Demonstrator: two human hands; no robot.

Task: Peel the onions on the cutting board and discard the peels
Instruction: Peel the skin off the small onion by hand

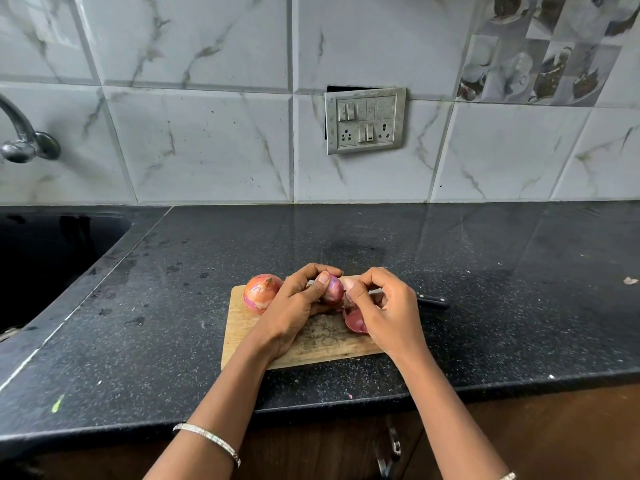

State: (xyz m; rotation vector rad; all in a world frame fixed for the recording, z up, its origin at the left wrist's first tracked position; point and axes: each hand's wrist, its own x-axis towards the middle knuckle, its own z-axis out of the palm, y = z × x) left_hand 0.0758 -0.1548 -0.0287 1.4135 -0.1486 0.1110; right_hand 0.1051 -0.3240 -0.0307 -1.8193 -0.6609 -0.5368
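Note:
A wooden cutting board (311, 344) lies on the black counter. My left hand (294, 306) grips a small purple onion (333, 289) just above the board. My right hand (384, 306) pinches a strip of the onion's skin at its right side. Under the right hand a curved dark red peel (354, 322) hangs or rests over the board. An unpeeled orange-brown onion (262, 293) sits at the board's far left corner, beside my left hand.
A black-handled knife (433, 301) lies behind my right hand at the board's right end. A black sink (52, 258) with a tap (24, 140) is at the left. A switch plate (365, 120) sits on the tiled wall.

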